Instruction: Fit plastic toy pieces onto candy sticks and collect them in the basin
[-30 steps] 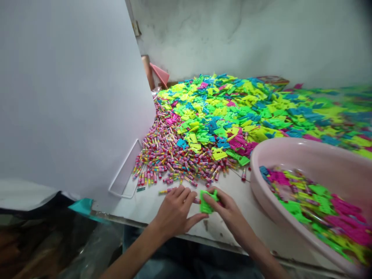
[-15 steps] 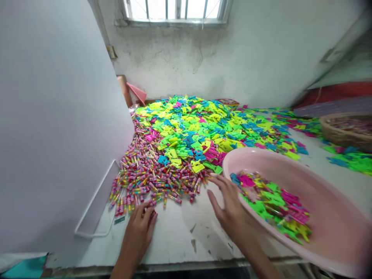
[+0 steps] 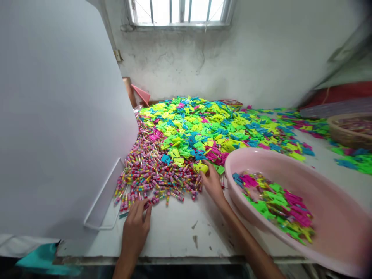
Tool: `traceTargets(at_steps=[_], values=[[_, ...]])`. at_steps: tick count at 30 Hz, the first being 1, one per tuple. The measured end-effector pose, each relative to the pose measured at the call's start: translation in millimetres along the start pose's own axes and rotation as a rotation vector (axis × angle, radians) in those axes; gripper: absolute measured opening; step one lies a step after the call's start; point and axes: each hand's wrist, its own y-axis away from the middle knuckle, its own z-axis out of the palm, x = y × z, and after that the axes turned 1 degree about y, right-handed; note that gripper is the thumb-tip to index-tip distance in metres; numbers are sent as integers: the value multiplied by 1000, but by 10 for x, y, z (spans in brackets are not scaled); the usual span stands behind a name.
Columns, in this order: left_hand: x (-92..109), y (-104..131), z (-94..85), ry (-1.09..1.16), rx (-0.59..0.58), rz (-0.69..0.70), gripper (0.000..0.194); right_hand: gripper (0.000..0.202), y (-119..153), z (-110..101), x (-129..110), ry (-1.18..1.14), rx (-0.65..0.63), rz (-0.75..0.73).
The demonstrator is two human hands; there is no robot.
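Observation:
My left hand [image 3: 136,224] rests at the near edge of a pile of small pink-and-yellow tubes with red ends [image 3: 162,180]. Its thumb and fingers close around one small tube [image 3: 147,204]. At the front of a heap of bright plastic pieces [image 3: 200,128], my right hand [image 3: 213,184] pinches a flat yellow plastic piece [image 3: 201,167] between thumb and fingers. To the right stands a pink oval basin [image 3: 325,182], tilted towards me, with green, pink, yellow and blue pieces and some tubes in it.
A large white panel [image 3: 64,116] with a white wire frame [image 3: 100,228] blocks the left side. A round woven basket [image 3: 337,130] stands at the far right. A pink triangular object [image 3: 141,94] leans near the wall. The white tabletop [image 3: 174,232] ends close to me.
My right hand has moved forward and left from beside the basin, and its fingers have closed on the yellow piece. My left hand stays near the tubes, its fingers pinching one.

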Motion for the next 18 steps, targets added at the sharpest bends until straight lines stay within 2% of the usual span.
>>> traceTargets(at_steps=[4, 8, 11, 13, 18], values=[[155, 22, -65, 175, 11, -171, 25, 39, 422, -63, -163, -261, -96, 123], [510, 58, -61, 410, -80, -369, 27, 41, 809, -25, -342, -460, -164, 253], [776, 26, -18, 578, -176, -429, 30, 37, 1005, 26, -444, -566, -213, 331], [885, -19, -3, 668, -227, -462, 32, 33, 1094, 47, -496, -667, -256, 391], [941, -105, -79, 785, -269, -465, 26, 35, 1216, 35, -568, -776, -443, 502]])
